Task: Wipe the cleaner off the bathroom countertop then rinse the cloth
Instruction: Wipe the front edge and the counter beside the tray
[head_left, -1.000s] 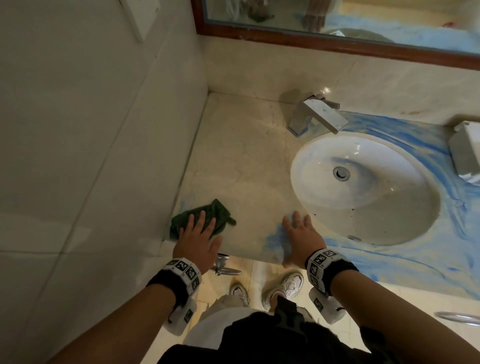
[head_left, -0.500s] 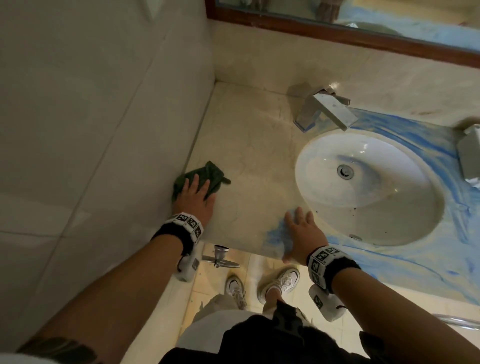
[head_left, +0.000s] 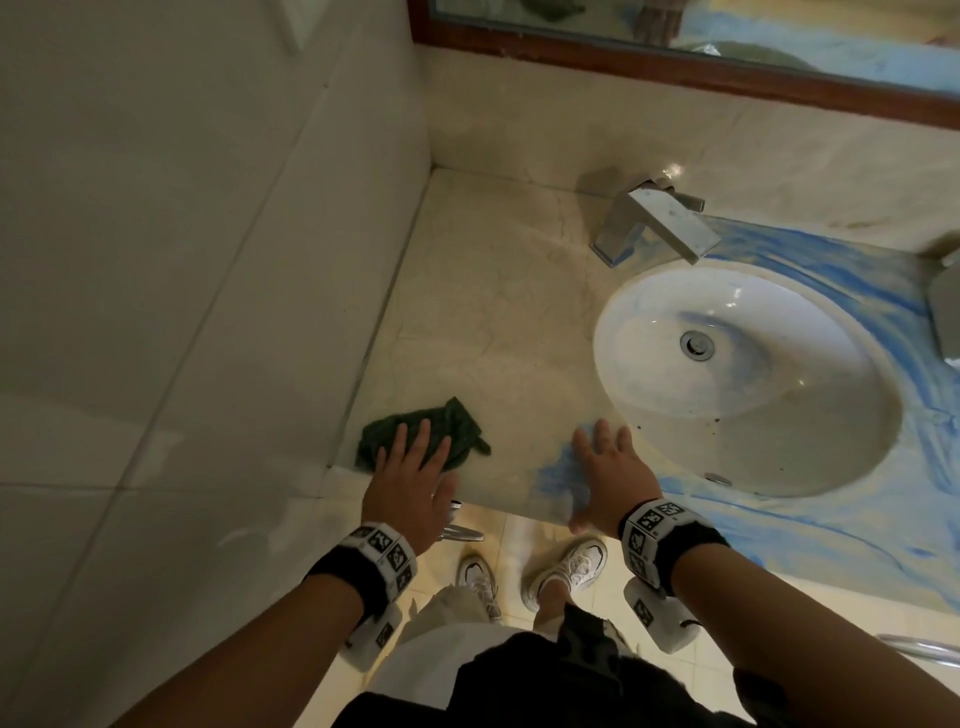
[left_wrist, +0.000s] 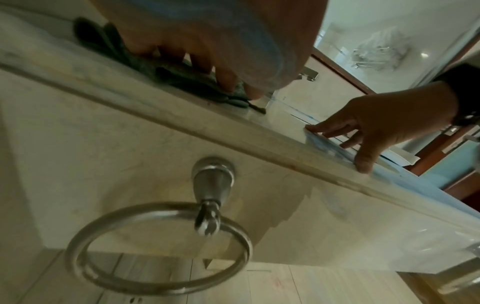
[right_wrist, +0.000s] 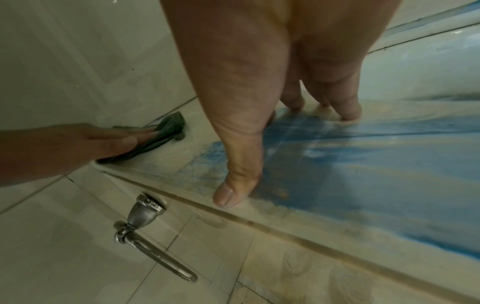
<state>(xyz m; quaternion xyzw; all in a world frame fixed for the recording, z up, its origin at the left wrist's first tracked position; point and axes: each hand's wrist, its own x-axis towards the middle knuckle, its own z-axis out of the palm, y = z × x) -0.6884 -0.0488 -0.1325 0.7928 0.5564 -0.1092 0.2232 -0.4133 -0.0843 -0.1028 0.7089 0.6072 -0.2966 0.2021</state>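
Observation:
A dark green cloth (head_left: 457, 423) lies crumpled on the beige marble countertop (head_left: 493, 322) near its front left corner by the wall. My left hand (head_left: 413, 467) presses flat on the cloth (left_wrist: 197, 82) with straight fingers. My right hand (head_left: 605, 467) rests flat on the counter's front edge, fingers spread, on a patch of blue cleaner (head_left: 558, 480). In the right wrist view its thumb (right_wrist: 233, 191) touches the edge beside the blue cleaner (right_wrist: 363, 156). Blue smears (head_left: 831, 270) run around the white sink basin (head_left: 810, 415).
A chrome faucet (head_left: 660, 221) stands behind the basin. A tiled wall (head_left: 182, 312) bounds the counter on the left, a wood-framed mirror (head_left: 675, 57) behind. A towel ring (left_wrist: 158, 246) hangs under the counter's front. A white object (head_left: 945, 306) sits at the far right.
My left hand slid the cloth away along the wall, then back toward the counter's front corner. The right hand has stayed on the front edge.

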